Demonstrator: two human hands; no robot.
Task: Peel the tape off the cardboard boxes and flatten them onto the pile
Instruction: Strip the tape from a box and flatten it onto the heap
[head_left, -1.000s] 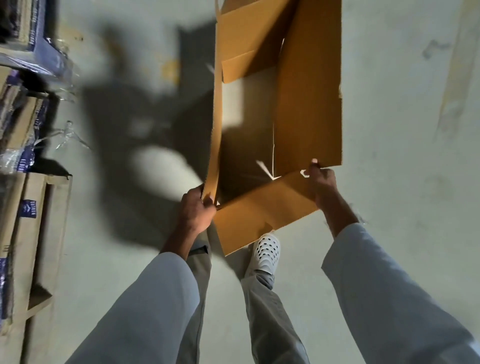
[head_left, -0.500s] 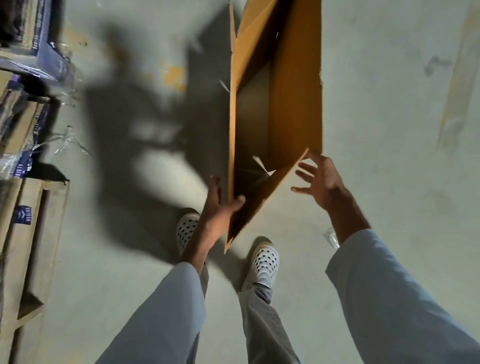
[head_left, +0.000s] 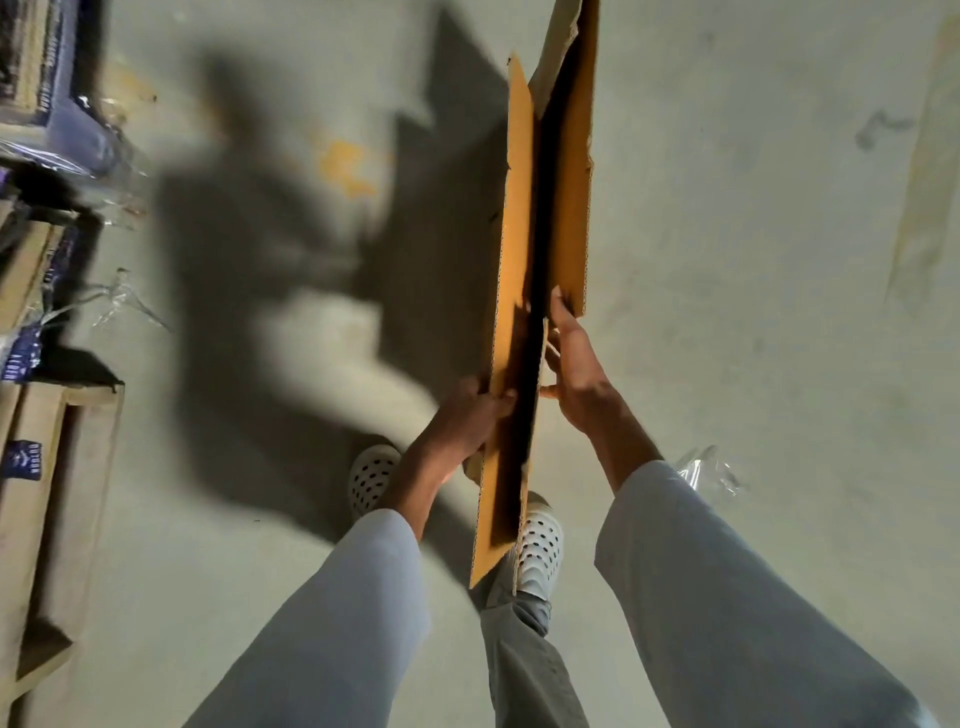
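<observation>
Below, two pale sleeves reach forward over white perforated shoes (head_left: 540, 545) on the concrete floor (head_left: 753, 312). The left hand (head_left: 470, 415) grips the near panel of the cardboard box (head_left: 517, 291), thumb curled over its edge. The right hand (head_left: 574, 374) lies with straight fingers against the opposite panel. Between them the box stands nearly collapsed, edge-on, held above the floor. At far left lies the pile of flattened cardboard (head_left: 47, 493), well apart.
</observation>
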